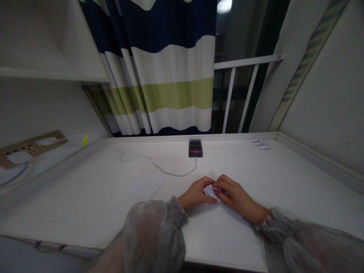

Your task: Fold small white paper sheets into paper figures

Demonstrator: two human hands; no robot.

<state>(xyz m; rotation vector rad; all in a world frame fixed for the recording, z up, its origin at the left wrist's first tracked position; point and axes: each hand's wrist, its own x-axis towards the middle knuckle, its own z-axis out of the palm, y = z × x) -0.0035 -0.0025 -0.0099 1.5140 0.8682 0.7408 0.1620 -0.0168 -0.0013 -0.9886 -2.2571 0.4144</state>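
Note:
A small folded piece of white paper [211, 192] lies on the white desk [85, 197], held between both hands. My left hand [196, 194] pinches its left side with curled fingers. My right hand [234, 197] pinches its right side, fingers pressed onto the fold. Both wrists rest on the desk near its front edge. Much of the paper is hidden under the fingers.
A flat white sheet [147, 185] lies left of the hands. A phone [195, 148] with a white cable [159, 167] stands at the back. Small folded paper pieces [261, 143] sit at the far right corner. A striped curtain [170, 76] and a railing [244, 87] lie behind.

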